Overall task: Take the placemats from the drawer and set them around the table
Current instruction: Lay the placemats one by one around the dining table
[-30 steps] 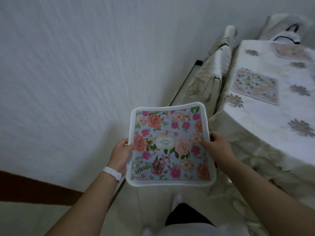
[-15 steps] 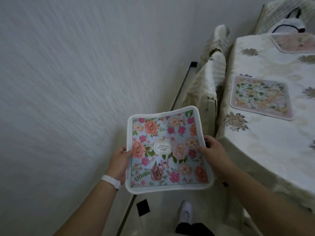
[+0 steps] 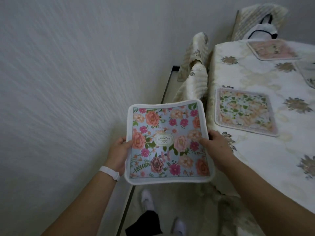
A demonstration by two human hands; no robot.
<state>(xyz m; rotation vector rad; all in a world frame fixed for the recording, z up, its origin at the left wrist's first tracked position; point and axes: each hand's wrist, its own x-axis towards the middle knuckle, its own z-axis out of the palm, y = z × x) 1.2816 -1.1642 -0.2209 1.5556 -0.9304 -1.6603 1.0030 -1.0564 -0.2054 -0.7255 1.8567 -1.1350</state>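
Head-camera view: a person's left hand (image 3: 117, 153) and right hand (image 3: 216, 147) pinch opposite side edges of a square floral placemat (image 3: 167, 142), thumbs on top, fingers wrapped under, holding it face-up just off the near corner of the cloth-covered table (image 3: 252, 150). Pink, coral and magenta blooms crowd a pale blue ground around a cream oval emblem, framed by a thick white border. Its edges bow between the hands, suggesting a light, soft, padded piece best carried by two sides and laid flat. A second placemat (image 3: 244, 111) lies on the table's near side, a pink placemat (image 3: 272, 49) at its far end.
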